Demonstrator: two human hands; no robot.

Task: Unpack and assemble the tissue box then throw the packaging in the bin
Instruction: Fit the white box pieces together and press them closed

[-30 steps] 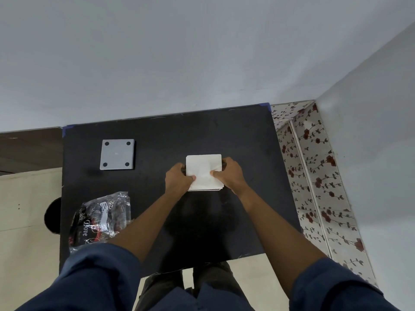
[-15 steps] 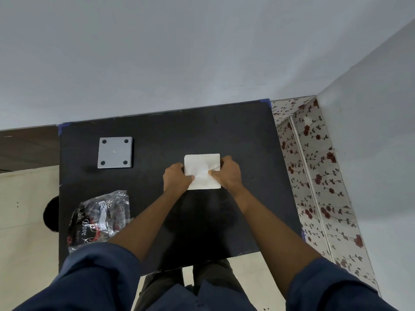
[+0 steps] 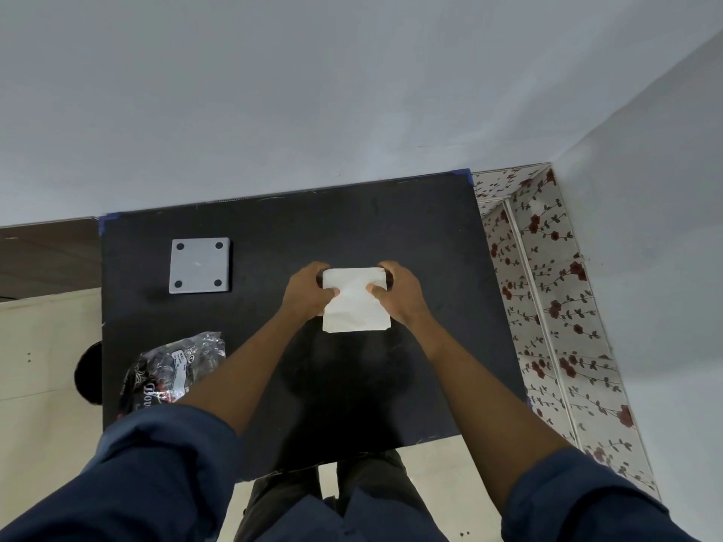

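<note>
A white stack of tissues [image 3: 354, 303] sits in the middle of the black table [image 3: 274, 236]. My left hand [image 3: 307, 293] grips its left side and my right hand [image 3: 399, 295] grips its right side, thumbs pressed on top. Something dark shows just under the stack's far corners, mostly hidden by my fingers. A flat grey square plate [image 3: 199, 264] with a dark dot in each corner lies at the far left of the table. Crumpled clear and black plastic packaging [image 3: 172, 369] lies at the near left edge.
The table stands against a pale wall. A floral-patterned strip [image 3: 547, 307] runs along the right side by another wall. A dark round object [image 3: 88, 373] sits on the floor left of the table. My legs show below the near edge.
The tissue stack has shifted slightly toward me between my hands, and more of its near end now shows. My fingers have wrapped further around its far corners.
</note>
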